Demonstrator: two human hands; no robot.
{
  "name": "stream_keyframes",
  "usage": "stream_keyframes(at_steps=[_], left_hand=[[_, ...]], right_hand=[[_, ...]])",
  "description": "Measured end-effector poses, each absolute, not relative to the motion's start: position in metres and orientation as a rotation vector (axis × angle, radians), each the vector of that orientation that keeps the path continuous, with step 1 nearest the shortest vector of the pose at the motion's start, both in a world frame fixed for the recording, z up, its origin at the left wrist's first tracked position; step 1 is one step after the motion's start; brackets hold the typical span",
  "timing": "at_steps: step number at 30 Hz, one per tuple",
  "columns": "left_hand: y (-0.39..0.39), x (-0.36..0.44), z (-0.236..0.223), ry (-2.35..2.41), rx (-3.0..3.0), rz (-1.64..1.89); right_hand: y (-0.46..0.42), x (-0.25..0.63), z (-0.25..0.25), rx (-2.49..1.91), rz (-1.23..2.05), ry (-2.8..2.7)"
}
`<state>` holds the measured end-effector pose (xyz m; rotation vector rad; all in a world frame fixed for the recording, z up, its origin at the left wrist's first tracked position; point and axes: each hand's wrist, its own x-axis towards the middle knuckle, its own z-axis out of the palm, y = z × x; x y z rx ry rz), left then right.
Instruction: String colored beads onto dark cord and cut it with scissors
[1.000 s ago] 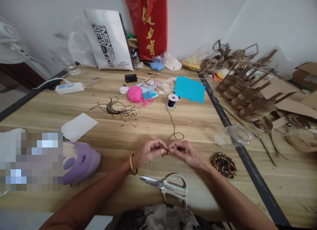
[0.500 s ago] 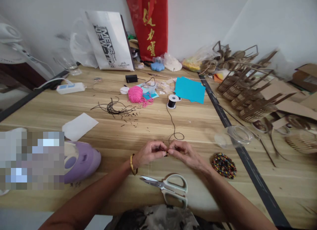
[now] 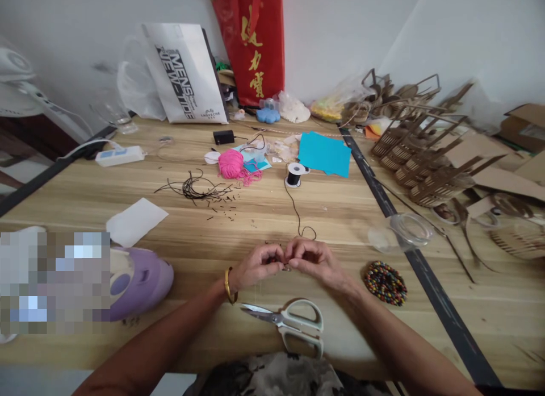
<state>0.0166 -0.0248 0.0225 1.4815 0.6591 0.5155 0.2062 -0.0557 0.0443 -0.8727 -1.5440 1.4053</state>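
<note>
My left hand (image 3: 259, 265), with a gold bangle at the wrist, pinches at the fingertips. Against it, my right hand (image 3: 314, 262) pinches too, thumb and fingers closed. Between them is the end of a thin black cord (image 3: 298, 215), with a few small dark beads that the fingers mostly hide. The cord runs up in a loose loop to a white spool (image 3: 295, 175) wound with black cord. Below the hands lie scissors (image 3: 279, 318) with pale handles, blades pointing left. A coil of multicoloured beads (image 3: 385, 283) lies beside my right forearm.
At the left stand a purple and cream appliance (image 3: 149, 279) and a white paper (image 3: 137, 221). Farther back are black cord pieces (image 3: 191, 187), pink yarn (image 3: 231, 163) and blue sheets (image 3: 325, 153). Clear plastic lids (image 3: 409, 231) and woven baskets (image 3: 426, 169) are at the right.
My right hand has shifted slightly left and up, its fingers now overlapping the left fingertips. The cord loop beyond the hands looks smaller. The view has shifted a little.
</note>
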Motion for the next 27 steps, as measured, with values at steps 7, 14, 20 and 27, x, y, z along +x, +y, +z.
stream_keyframes(at_steps=[7,14,20,27], left_hand=[[-0.027,0.020,0.023,0.575,1.462,0.512],[-0.029,0.021,0.024,0.558,1.513,0.458],[-0.028,0.020,0.025,0.538,1.575,0.429],[-0.029,0.019,0.023,0.527,1.414,0.474]], right_hand=[[-0.058,0.204,0.035,-0.820,1.575,-1.447],[-0.059,0.201,0.039,-0.844,1.576,-1.545],[-0.060,0.201,0.045,-0.854,1.598,-1.580],[-0.058,0.206,0.040,-0.853,1.625,-1.481]])
